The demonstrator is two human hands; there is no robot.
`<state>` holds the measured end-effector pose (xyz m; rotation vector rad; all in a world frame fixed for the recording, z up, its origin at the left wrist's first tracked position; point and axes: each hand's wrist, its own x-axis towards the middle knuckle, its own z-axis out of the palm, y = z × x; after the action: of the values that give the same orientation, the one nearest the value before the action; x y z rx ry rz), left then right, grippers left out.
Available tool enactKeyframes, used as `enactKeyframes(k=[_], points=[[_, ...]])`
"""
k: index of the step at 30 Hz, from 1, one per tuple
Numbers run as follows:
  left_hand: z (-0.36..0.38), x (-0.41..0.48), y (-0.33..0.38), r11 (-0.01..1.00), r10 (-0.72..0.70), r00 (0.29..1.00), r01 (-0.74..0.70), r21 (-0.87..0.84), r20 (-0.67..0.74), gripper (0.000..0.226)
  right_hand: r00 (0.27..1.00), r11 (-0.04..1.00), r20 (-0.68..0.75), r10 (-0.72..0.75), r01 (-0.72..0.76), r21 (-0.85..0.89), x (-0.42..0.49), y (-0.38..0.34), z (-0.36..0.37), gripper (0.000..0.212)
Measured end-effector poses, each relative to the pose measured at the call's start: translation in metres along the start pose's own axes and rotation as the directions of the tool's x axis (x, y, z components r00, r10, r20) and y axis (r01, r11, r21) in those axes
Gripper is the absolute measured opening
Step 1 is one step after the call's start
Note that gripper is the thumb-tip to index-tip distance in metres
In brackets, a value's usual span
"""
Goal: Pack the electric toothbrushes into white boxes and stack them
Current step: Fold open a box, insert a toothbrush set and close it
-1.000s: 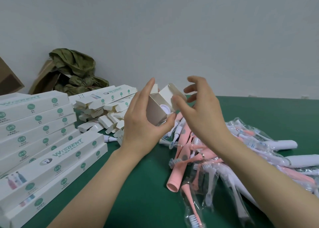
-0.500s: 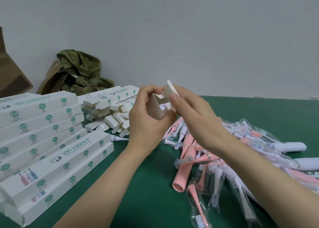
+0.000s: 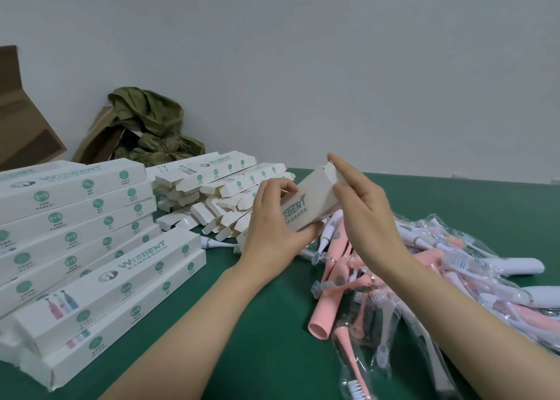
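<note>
The white box [image 3: 306, 205] is now seen turned sideways, its printed face toward the camera, where a second ago its open end was presented with a toothbrush base visible inside and the flap standing up. That flap is no longer seen raised: the far end of the box is covered by the right hand [image 3: 363, 208], whose fingers are laid fairly straight against it, thumb at the side, as if the flap is being pressed home; whether it is fully tucked cannot be told, since the end is hidden. The box is held above the green table [image 3: 242, 339], gripped round its nearer half by the left hand [image 3: 272, 227], fingers curled over the top and thumb beneath. From this it is judged that loading is finished and closing is nearly done, so that the box can soon be added to the stack of packed boxes [image 3: 75, 233] at the left. Many bagged toothbrushes [image 3: 424, 272] remain heaped at the right and open empty boxes [image 3: 212, 193] lie behind, so much of the task is left.
</note>
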<state>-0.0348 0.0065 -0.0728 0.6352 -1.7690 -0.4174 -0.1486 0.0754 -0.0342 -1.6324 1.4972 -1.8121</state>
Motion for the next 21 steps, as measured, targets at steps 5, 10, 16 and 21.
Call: enactKeyframes(k=[5, 10, 16, 21], points=[[0.003, 0.000, 0.001, 1.000, 0.023, 0.999, -0.023, 0.013, -0.037, 0.061, 0.997, 0.997, -0.069, 0.038, -0.033, 0.063, 0.002, 0.004, 0.002, 0.038], [0.003, -0.001, 0.004, 0.996, 0.064, 0.997, -0.061, 0.070, -0.046, 0.057, 0.995, 0.998, -0.095, 0.022, -0.017, 0.054, 0.002, 0.002, 0.001, 0.036], [0.003, -0.001, 0.010, 0.999, 0.027, 0.997, -0.024, 0.036, -0.077, 0.054, 0.998, 0.992, -0.047, -0.041, 0.035, -0.121, 0.000, 0.003, 0.000, 0.039], [0.002, 0.001, 0.014, 0.999, 0.042, 0.994, -0.040, 0.024, -0.098, 0.051, 0.982, 0.949, -0.038, -0.183, 0.167, -0.266, -0.005, 0.004, 0.001, 0.042]])
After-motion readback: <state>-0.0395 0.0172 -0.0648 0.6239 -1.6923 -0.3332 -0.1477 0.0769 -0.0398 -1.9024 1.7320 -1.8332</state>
